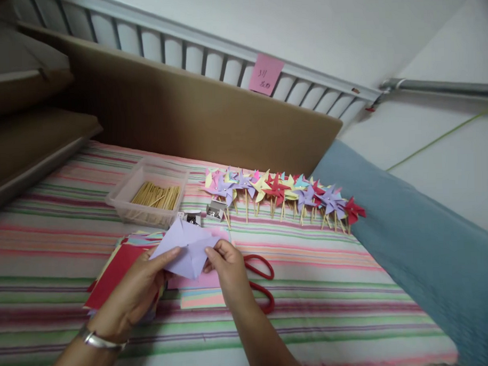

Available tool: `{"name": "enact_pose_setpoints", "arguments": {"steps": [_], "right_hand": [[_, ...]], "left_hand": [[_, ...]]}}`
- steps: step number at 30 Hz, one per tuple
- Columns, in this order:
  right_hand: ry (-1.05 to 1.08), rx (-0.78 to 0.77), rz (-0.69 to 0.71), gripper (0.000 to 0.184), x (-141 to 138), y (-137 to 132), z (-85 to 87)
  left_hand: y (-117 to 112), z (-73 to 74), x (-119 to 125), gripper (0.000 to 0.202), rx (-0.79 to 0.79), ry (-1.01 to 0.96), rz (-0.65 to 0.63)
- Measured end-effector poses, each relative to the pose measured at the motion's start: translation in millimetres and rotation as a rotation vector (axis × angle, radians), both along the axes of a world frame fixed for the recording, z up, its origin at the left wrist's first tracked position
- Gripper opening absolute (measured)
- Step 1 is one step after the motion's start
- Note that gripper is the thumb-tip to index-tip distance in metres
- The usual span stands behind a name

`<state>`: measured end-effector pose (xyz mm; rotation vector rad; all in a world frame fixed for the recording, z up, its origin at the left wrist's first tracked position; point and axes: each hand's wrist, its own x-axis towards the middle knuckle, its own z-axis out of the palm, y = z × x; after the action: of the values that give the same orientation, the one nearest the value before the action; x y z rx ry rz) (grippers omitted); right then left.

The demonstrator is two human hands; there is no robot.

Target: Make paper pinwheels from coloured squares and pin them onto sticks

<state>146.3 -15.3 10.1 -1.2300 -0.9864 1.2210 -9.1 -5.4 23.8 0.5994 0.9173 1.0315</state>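
Note:
Both hands hold a lavender sheet of paper (186,248) above the table, with slits running in from its corners. My left hand (145,277) is closed on its left side, thumb on top and a silver bracelet at the wrist. At the right side, my right hand (225,261) pinches a corner flap between thumb and fingers. Below the left hand lies a stack of coloured paper, red sheet (121,270) uppermost. A pink sheet (197,281) sits under the lavender one. Red-handled scissors (264,297) rest beside my right hand, their blades hidden.
A clear plastic box (148,189) of thin wooden sticks (158,197) stands behind the hands, near two small boxes of metal pins (215,210). Finished paper pinwheels (276,190) lie in a row at the back. A cardboard panel (209,115) leans against the radiator (175,49).

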Motion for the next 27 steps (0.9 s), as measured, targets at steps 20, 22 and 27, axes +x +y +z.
{"name": "enact_pose_setpoints", "arguments": {"steps": [20, 22, 27], "right_hand": [[-1.399, -0.295, 0.240, 0.055, 111.7, -29.2, -4.7], [-1.397, -0.260, 0.279, 0.054, 103.1, -34.8, -5.1], [-1.431, -0.197, 0.277, 0.066, 84.3, -37.6, -10.5]], "left_hand": [[22.0, 7.5, -18.9, 0.017, 0.074, -0.066, 0.387], [22.5, 2.8, -17.0, 0.018, 0.071, -0.083, 0.394], [22.0, -1.1, 0.4, 0.028, 0.103, -0.080, 0.447]]}}
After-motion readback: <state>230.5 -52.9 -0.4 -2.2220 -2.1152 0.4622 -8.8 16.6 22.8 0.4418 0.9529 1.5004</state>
